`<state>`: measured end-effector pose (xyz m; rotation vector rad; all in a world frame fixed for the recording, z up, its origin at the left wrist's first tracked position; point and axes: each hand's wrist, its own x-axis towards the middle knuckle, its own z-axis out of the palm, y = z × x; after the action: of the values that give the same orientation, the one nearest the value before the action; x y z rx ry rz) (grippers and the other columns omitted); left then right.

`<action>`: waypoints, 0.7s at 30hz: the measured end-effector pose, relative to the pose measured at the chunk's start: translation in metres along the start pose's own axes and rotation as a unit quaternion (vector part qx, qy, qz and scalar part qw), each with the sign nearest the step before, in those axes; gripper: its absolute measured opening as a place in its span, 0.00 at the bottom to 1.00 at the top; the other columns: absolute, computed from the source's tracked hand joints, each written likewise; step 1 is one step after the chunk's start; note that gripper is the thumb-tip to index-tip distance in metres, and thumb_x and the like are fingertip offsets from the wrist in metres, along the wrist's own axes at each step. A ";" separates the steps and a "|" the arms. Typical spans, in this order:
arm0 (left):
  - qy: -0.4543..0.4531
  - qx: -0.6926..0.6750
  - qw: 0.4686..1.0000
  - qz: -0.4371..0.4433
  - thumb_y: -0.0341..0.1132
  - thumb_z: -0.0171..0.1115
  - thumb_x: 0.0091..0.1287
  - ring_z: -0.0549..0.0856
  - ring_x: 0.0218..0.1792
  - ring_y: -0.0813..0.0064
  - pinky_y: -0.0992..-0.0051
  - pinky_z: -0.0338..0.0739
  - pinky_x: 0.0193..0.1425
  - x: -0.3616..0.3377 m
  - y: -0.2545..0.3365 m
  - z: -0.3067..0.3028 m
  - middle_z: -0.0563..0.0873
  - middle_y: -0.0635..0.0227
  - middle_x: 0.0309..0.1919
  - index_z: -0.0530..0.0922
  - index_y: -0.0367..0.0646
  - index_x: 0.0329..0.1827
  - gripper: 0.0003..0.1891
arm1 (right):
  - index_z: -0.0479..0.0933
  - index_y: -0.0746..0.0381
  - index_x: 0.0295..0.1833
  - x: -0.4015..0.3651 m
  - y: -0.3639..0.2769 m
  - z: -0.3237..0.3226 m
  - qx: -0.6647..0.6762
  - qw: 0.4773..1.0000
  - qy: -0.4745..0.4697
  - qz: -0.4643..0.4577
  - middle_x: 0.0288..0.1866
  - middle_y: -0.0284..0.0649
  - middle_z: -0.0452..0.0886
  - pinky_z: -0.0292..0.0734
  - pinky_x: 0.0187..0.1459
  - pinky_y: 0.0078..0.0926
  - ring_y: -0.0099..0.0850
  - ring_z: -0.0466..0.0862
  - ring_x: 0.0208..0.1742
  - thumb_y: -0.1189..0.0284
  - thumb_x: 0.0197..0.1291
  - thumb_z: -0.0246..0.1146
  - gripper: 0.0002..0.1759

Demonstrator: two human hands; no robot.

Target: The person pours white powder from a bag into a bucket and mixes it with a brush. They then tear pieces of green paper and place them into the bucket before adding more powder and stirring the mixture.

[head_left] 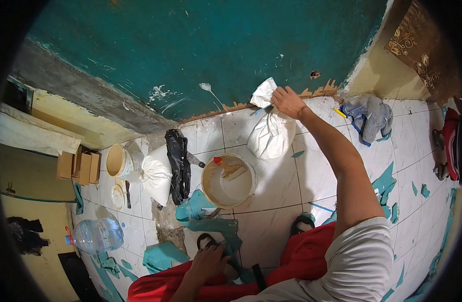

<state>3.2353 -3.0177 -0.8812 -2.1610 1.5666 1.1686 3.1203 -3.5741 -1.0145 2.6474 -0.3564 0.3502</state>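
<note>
My right hand [289, 103] is closed round the gathered neck of a white sack [272, 135], which stands on the tiles against the green wall. The sack's top sticks out beyond my fingers, with a thin blue strip beside the neck. Low in the view, my left hand [206, 264] rests by my red-clad knee, its fingers apart and nothing in them. Between my feet and the wall stands a round bucket [204, 189] with pale, whitish contents. A wide brush [232, 170] with a red-tipped handle lies inside it.
Left of the bucket lie a black plastic bag [178, 166] and a second tied white sack [156, 176]. Further left are a smaller bucket [115, 161], cardboard boxes [80, 166] and a large water bottle [97, 235]. Grey cloth [374, 118] lies at right; green scraps [385, 183] litter the floor.
</note>
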 end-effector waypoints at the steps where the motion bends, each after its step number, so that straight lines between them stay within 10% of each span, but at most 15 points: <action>1: 0.000 0.005 1.000 0.000 0.50 0.59 0.70 0.84 0.53 0.47 0.51 0.77 0.58 -0.001 -0.001 0.001 0.83 0.50 0.52 0.77 0.40 0.58 0.24 | 0.77 0.57 0.40 -0.003 0.002 -0.004 0.000 1.000 0.000 -0.001 0.41 0.35 0.77 0.69 0.49 0.32 0.31 0.75 0.51 0.69 0.60 0.59 0.06; 13: 0.023 0.009 0.999 0.030 0.48 0.60 0.69 0.83 0.53 0.45 0.47 0.75 0.58 0.001 -0.007 0.009 0.84 0.47 0.49 0.77 0.40 0.56 0.22 | 0.76 0.58 0.46 -0.018 -0.011 -0.017 0.179 0.963 0.067 0.188 0.45 0.43 0.72 0.70 0.49 0.41 0.41 0.73 0.51 0.74 0.56 0.63 0.11; 19: 0.011 0.030 0.999 0.023 0.49 0.60 0.69 0.83 0.54 0.46 0.52 0.77 0.59 0.001 -0.003 0.002 0.83 0.47 0.53 0.76 0.40 0.64 0.26 | 0.76 0.60 0.45 -0.010 -0.026 0.008 0.340 0.874 0.087 0.337 0.47 0.46 0.75 0.71 0.54 0.40 0.45 0.74 0.53 0.73 0.52 0.65 0.13; 21: 0.008 0.023 1.000 0.018 0.50 0.60 0.69 0.83 0.54 0.46 0.52 0.77 0.59 0.001 -0.006 0.003 0.83 0.48 0.53 0.76 0.40 0.63 0.26 | 0.76 0.63 0.46 -0.003 -0.025 0.016 0.437 0.760 0.080 0.474 0.46 0.49 0.79 0.72 0.57 0.40 0.48 0.77 0.54 0.69 0.51 0.67 0.16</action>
<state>3.2390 -3.0146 -0.8855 -2.1277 1.6284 1.1170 3.1278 -3.5597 -1.0393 2.9640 -1.8846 1.3132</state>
